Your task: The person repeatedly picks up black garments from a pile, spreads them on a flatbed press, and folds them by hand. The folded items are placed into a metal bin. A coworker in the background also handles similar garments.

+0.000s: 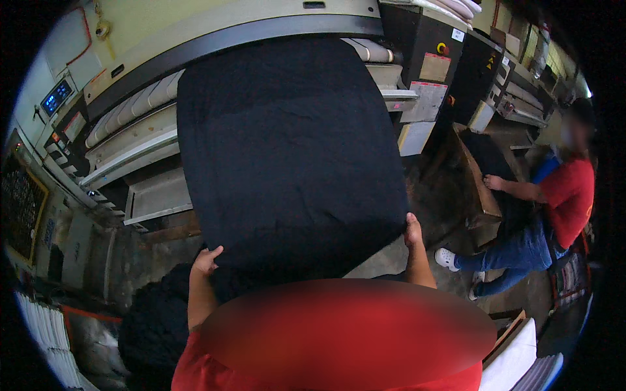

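Observation:
A wide black cloth stretches from my hands up to a large flatwork ironing machine. Its far end lies over the padded rollers and passes beneath the machine's front hood. My left hand pinches the near left edge, thumb on top. At the near right edge, my right hand grips the cloth with the thumb up. Between both hands the fabric is spread, with a few creases near the middle. Its near edge sags toward my body and is partly hidden.
A heap of black cloth lies at lower left. Beside a wooden cart on the right, a person in a red shirt handles dark cloth. Stacked white linen stands at the lower left rim. A lit control panel is mounted far left.

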{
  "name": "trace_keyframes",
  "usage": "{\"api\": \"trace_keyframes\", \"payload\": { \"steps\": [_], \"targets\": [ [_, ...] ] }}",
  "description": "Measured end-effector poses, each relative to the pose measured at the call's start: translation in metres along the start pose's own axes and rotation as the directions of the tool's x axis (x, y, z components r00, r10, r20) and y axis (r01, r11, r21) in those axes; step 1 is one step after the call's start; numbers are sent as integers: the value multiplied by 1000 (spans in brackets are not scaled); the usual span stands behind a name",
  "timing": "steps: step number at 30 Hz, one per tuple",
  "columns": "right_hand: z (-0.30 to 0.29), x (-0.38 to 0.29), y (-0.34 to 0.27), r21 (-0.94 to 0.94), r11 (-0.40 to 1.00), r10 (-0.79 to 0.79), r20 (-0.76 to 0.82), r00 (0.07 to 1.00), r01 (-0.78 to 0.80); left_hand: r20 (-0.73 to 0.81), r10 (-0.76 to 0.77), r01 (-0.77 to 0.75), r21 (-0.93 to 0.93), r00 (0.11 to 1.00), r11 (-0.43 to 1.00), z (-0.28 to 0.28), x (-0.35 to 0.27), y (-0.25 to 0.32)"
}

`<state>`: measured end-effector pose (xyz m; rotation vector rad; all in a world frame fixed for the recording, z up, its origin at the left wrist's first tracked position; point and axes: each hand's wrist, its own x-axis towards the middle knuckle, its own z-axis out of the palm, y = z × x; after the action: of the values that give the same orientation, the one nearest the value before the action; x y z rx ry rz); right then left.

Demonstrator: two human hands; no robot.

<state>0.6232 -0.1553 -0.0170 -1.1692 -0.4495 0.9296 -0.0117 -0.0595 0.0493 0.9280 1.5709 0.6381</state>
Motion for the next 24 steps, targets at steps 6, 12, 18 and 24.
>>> {"api": "trace_keyframes", "payload": {
  "steps": [6,12,18,24],
  "targets": [
    [-4,-23,-8,-529,846,109,56,992,-63,-154,-99,55,-265,983,963,-15,27,-40],
    [-19,-15,39,-656,711,280,-67,958,-254,109,145,-101,-330,983,938,-10,47,-50],
    [-20,-13,39,-646,764,-224,-264,938,0,-149,147,-194,-389,978,900,-10,34,-39],
    [-13,-11,29,-608,794,-189,-240,952,5,-74,-42,37,-60,996,998,-1,15,-24]
  ]
}}
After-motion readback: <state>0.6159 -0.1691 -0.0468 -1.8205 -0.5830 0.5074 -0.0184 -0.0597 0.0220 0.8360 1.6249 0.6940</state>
